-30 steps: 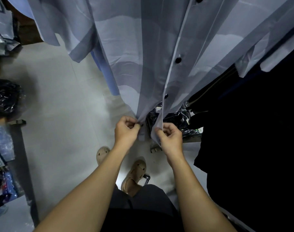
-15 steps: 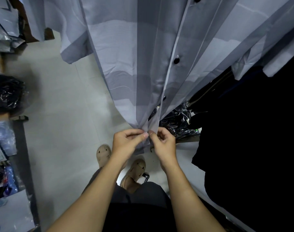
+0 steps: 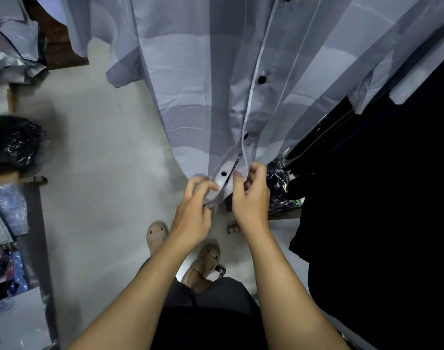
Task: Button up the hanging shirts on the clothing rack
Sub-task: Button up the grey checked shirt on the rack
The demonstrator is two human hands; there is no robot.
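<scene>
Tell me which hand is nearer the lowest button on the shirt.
Left. The left hand pinches the hem just below-left of the lowest button; the right hand holds the opposite placket edge, a little farther to its right.

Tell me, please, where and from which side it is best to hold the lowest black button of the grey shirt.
Probably pinch the lowest button by its rim, thumb behind the cloth, coming from the left, where the left hand already holds that flap. The button lies flat and free on the pale strip of the shirt; the other edge is in the right hand, so the right side is taken.
</scene>
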